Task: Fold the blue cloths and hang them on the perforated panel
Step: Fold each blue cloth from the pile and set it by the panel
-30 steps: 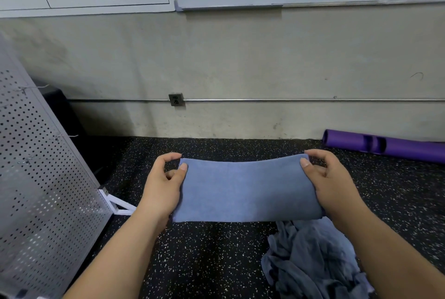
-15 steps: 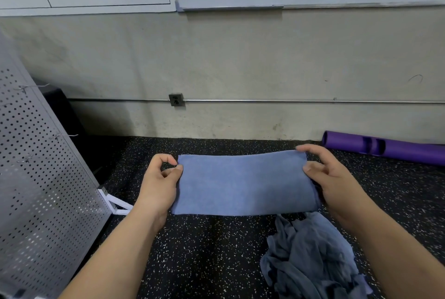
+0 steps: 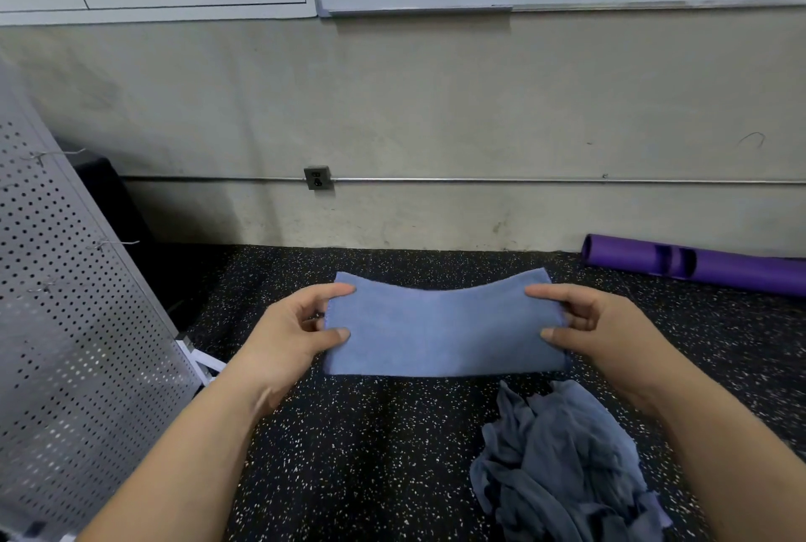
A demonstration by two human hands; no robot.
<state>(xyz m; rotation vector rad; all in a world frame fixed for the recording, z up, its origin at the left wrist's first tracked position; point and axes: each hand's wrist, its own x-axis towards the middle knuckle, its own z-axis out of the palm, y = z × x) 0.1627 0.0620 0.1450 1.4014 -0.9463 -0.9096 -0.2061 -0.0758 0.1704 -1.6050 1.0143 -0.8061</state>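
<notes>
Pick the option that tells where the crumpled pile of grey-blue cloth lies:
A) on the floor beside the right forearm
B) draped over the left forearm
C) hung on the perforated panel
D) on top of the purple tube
A: the crumpled pile lies on the speckled floor beside the right forearm, just nearer the camera than the folded blue cloth, which the left hand and right hand pinch by its ends.
</notes>
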